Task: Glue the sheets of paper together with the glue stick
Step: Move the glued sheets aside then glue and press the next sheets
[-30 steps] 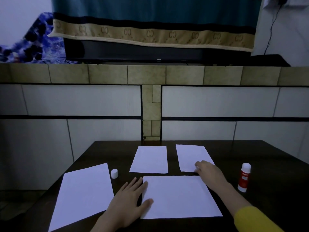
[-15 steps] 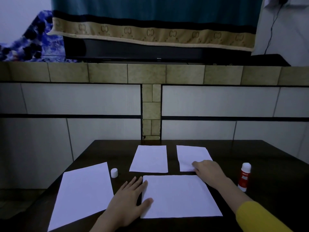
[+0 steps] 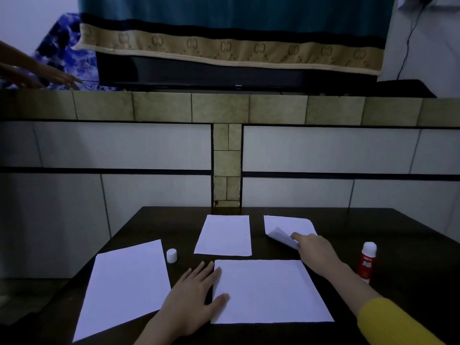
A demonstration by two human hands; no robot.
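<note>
Nearest the camera, the left hand [image 3: 193, 298] lies flat and open on the dark wooden table [image 3: 410, 245], its fingers spread and its thumb and fingertips resting on the left edge of a large white sheet of paper [image 3: 268, 292] that lies flat in front of the person. To the left of that hand a second large white sheet [image 3: 124, 285] lies at a slant near the table's left edge.

The right arm, in a yellow sleeve [image 3: 388, 322], reaches forward past the right side of the near sheet. The right hand [image 3: 316, 252] is closed in a pinch on the near corner of a small white sheet of paper [image 3: 288, 226], and that corner is curled up and folded back off the table while the rest of the sheet lies flat. Just right of the forearm stands a red glue stick with a white top [image 3: 367, 261], upright and uncapped. Its small white cap [image 3: 171, 255] stands well apart from it, between the slanted sheet and another small white sheet [image 3: 225, 235] that lies flat at the middle of the table.

Beyond the table rises a wall of pale panels with an olive tiled ledge [image 3: 219, 108]. Above the ledge hangs a teal cloth with a tan patterned border [image 3: 224, 49], and at far left another person's hand [image 3: 49, 77] reaches over a blue patterned fabric [image 3: 64, 46].
</note>
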